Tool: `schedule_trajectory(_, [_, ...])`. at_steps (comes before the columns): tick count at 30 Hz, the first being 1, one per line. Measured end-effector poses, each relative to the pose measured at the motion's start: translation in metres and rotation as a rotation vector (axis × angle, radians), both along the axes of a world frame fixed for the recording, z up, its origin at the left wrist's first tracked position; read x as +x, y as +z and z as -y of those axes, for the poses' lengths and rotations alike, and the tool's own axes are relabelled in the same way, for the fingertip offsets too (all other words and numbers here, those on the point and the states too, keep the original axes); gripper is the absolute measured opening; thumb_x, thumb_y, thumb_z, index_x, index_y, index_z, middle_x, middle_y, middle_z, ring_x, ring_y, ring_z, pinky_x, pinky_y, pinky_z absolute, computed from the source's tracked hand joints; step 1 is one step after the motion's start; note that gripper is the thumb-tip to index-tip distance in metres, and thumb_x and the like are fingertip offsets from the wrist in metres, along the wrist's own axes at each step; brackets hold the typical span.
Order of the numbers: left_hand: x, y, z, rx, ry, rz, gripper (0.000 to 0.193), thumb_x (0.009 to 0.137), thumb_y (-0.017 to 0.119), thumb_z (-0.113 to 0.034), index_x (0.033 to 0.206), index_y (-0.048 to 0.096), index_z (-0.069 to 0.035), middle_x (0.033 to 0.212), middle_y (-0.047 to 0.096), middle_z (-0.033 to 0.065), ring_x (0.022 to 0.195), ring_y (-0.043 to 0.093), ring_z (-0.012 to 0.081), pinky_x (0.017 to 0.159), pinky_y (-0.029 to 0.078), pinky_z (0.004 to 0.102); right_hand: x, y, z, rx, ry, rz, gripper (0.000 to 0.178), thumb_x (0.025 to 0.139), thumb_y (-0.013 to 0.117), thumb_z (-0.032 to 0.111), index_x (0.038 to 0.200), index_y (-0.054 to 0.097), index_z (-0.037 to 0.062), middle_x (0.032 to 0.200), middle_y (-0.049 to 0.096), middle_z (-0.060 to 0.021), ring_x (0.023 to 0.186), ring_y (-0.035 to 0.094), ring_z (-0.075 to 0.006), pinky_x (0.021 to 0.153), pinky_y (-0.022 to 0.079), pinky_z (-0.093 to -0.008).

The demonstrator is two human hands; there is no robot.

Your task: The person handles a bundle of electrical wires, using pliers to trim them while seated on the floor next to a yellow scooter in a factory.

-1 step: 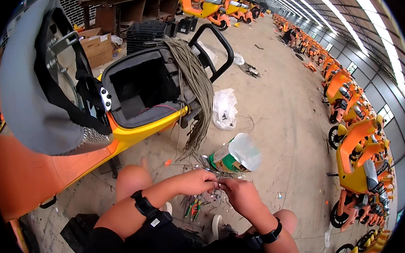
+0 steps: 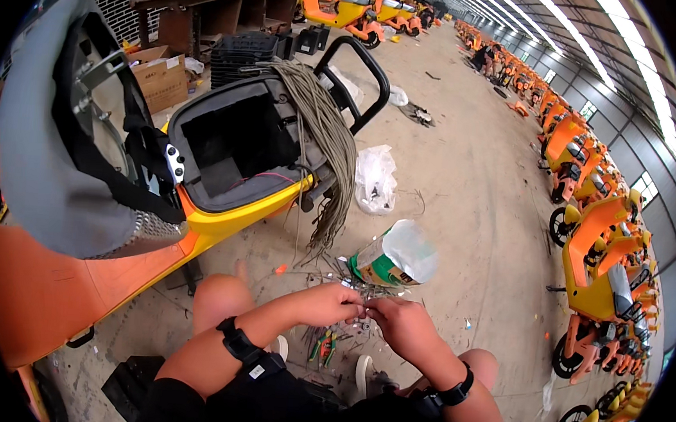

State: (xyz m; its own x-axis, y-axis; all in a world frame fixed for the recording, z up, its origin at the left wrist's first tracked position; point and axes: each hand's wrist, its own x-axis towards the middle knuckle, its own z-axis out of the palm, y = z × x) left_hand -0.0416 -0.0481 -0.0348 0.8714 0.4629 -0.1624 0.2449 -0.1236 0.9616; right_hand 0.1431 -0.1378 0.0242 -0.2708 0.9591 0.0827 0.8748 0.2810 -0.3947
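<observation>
Both hands meet over the floor [image 2: 469, 244] between the knees: left hand [image 2: 335, 303] and right hand [image 2: 401, 320] pinch a tiny item [image 2: 364, 305] between their fingertips, too small to identify. Fingers are drawn in tight, probably because something that small needs a two-sided grip, and it sits low in front of the body, likely to stay in sight. Pliers [image 2: 323, 349] lie on the floor below the hands among small scraps [image 2: 358, 338], handy to a seated person. Green-and-white bucket [image 2: 380, 262] stands just beyond the right hand, within reach. At left, the scooter [image 2: 231, 223] has its seat [image 2: 34, 127] tipped up, exposing the compartment; a cord bundle [image 2: 314, 103] is draped over its rear edge, presumably so strands hang free and untangled. White plastic bag [image 2: 376, 181] sits on the floor beyond the bucket. Writing: carton [image 2: 158, 89] near the back surface [image 2: 219, 3] has small print, bucket has a printed label, shirt [image 2: 277, 411] shows pale lettering cut off by the edge; none transcribed, no brand noted.
</observation>
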Motion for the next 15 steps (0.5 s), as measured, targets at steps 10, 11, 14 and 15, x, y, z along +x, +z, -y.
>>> schedule_trajectory(10, [0.006, -0.006, 0.005, -0.043, -0.058, -0.096, 0.024, 0.096, 0.054, -0.025, 0.101, 0.065, -0.004, 0.075, 0.06, -0.0005, 0.069, 0.053, 0.0082, 0.064, 0.045, 0.0269, 0.024, -0.043, -0.009, -0.128, 0.094, -0.251, 0.013, 0.076, 0.068, 0.015, 0.084, 0.063, 0.0047, 0.075, 0.064, -0.0118, 0.07, 0.063, -0.0311, 0.063, 0.051, -0.0383])
schedule_trajectory(11, [0.007, -0.013, 0.003, -0.042, -0.066, -0.113, 0.025, 0.096, 0.054, -0.026, 0.101, 0.064, -0.004, 0.075, 0.061, 0.0001, 0.069, 0.053, 0.0085, 0.065, 0.045, 0.0272, 0.025, -0.049, -0.012, -0.146, 0.1, -0.302, 0.013, 0.076, 0.068, 0.014, 0.083, 0.063, 0.0046, 0.075, 0.064, -0.0117, 0.07, 0.063, -0.031, 0.064, 0.051, -0.038])
schedule_trajectory(14, [0.008, -0.026, 0.005, -0.036, -0.051, -0.154, 0.025, 0.096, 0.054, -0.026, 0.104, 0.064, -0.004, 0.081, 0.065, 0.0039, 0.077, 0.056, 0.0109, 0.074, 0.047, 0.0294, 0.033, -0.061, -0.019, -0.233, 0.141, -0.371, 0.016, 0.074, 0.069, 0.017, 0.081, 0.062, 0.0047, 0.073, 0.064, -0.0119, 0.07, 0.063, -0.0331, 0.063, 0.051, -0.0399])
schedule_trajectory(15, [0.009, -0.025, 0.004, -0.038, -0.04, -0.167, 0.026, 0.096, 0.054, -0.026, 0.104, 0.064, -0.004, 0.082, 0.066, 0.0045, 0.079, 0.057, 0.0113, 0.075, 0.047, 0.0297, 0.036, -0.062, -0.023, -0.267, 0.158, -0.418, 0.018, 0.074, 0.069, 0.02, 0.081, 0.061, 0.0048, 0.072, 0.063, -0.0124, 0.07, 0.062, -0.0347, 0.062, 0.05, -0.0415])
